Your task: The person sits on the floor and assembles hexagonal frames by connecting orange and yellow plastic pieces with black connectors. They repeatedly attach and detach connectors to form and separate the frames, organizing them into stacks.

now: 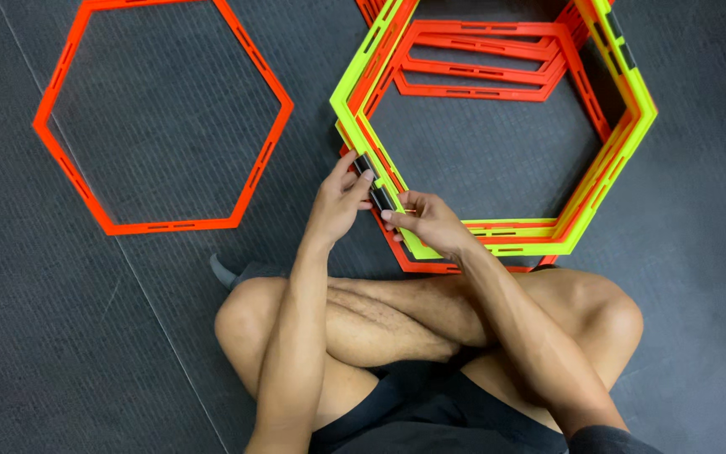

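The person sits cross-legged on the dark rubber floor [60,336]. The left hand [338,202] pinches a small black clip [366,164] on the lower-left edge of the stack of neon yellow and orange plastic hexagon rings [623,126]. The right hand [430,223] closes finger and thumb on a second black clip [382,199] just below it, on the same edge. A single orange plastic hexagon ring [161,118] lies flat, well apart to the left. The likely risk is a clip slipping from the fingertips, or the stacked rings sliding out of line, since the pile rests loose and uneven
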